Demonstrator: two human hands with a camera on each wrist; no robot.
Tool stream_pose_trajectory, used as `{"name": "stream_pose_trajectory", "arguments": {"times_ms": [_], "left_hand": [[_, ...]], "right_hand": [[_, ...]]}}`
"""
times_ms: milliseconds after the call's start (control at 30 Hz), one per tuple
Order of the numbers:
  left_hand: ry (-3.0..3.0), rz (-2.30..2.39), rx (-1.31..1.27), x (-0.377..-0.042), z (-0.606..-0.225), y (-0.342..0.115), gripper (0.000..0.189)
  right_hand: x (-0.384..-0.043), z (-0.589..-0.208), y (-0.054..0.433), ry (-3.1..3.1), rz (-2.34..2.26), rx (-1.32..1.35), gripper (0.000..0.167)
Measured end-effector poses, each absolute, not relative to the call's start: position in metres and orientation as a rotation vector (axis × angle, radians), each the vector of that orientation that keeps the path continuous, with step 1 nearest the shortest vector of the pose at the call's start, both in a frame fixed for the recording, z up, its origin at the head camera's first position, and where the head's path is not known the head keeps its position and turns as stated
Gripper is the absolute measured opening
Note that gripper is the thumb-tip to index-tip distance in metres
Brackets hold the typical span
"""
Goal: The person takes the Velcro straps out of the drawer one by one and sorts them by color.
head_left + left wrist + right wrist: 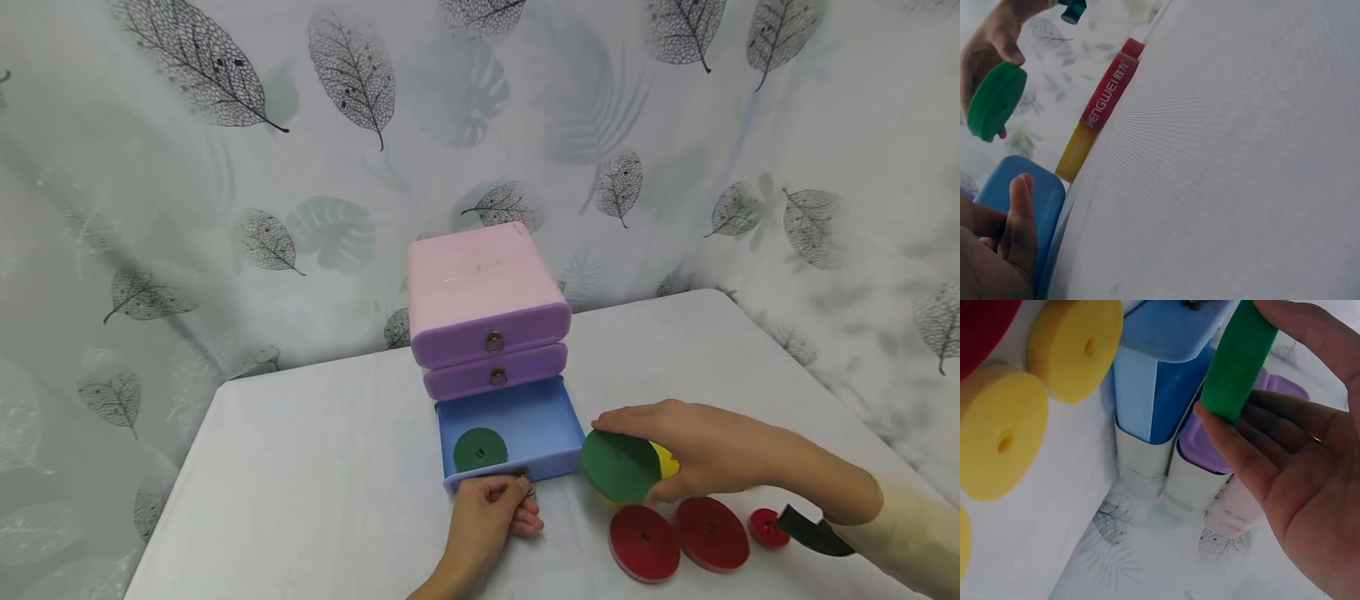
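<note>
My right hand (pixel 697 446) pinches a green tape roll (pixel 621 468) by its edge, fingers on one side and thumb on the other. It holds the roll just right of the open blue bottom drawer (pixel 536 412) of a small cabinet. Another green tape roll (pixel 480 450) lies flat inside that drawer, near its front left. At the drawer front, my left hand (pixel 483 517) pinches the metal ring pull (pixel 529 487) between thumb and finger. In the right wrist view, the held roll shows its thick green rim (pixel 1238 365), clear of the table.
The pink-topped cabinet (pixel 480 271) has two shut purple drawers (pixel 457 382) above the blue one. Red rolls (pixel 643 543) lie at the right front, one of them smaller. Several yellow rolls (pixel 1000 434) lie on the white table (pixel 300 492), partly behind my right hand.
</note>
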State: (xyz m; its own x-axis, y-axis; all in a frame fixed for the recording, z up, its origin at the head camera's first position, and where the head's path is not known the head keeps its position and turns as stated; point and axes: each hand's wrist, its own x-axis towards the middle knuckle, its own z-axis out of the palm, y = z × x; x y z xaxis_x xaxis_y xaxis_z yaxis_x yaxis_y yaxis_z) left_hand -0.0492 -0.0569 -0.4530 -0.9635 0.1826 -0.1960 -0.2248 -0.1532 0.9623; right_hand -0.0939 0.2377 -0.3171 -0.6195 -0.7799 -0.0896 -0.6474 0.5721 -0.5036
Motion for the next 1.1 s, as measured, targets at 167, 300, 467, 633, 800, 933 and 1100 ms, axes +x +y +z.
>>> {"name": "stream_pose_trajectory", "arguments": {"times_ms": [167,300,467,633,800,933,1100], "left_hand": [[1.842,2.194,-0.042,-0.049,-0.456,-0.057,0.024],[1.835,2.187,-0.053,-0.049,-0.456,-0.057,0.024],[1.835,2.187,-0.053,-0.048,-0.454,-0.058,0.024],[1.837,2.2,-0.04,-0.048,-0.453,-0.058,0.023],[1.832,2.209,-0.031,-0.049,-0.456,-0.057,0.022],[1.839,2.2,-0.047,-0.05,-0.455,-0.057,0.023],[1.849,2.194,-0.035,-0.05,-0.453,-0.057,0.024]], "right_hand": [[-0.085,-0.321,0.244,2.461,-0.662,-1.177,0.079],[-0.077,-0.324,0.247,2.423,-0.673,-1.14,0.079],[-0.069,-0.329,0.251,2.42,-0.645,-1.207,0.081],[-0.063,-0.335,0.255,2.432,-0.608,-1.224,0.082],[-0.055,-0.342,0.256,2.432,-0.626,-1.276,0.081],[-0.052,-0.348,0.251,2.45,-0.661,-1.311,0.079],[-0.05,-0.356,0.238,2.454,-0.693,-1.363,0.076]]}}
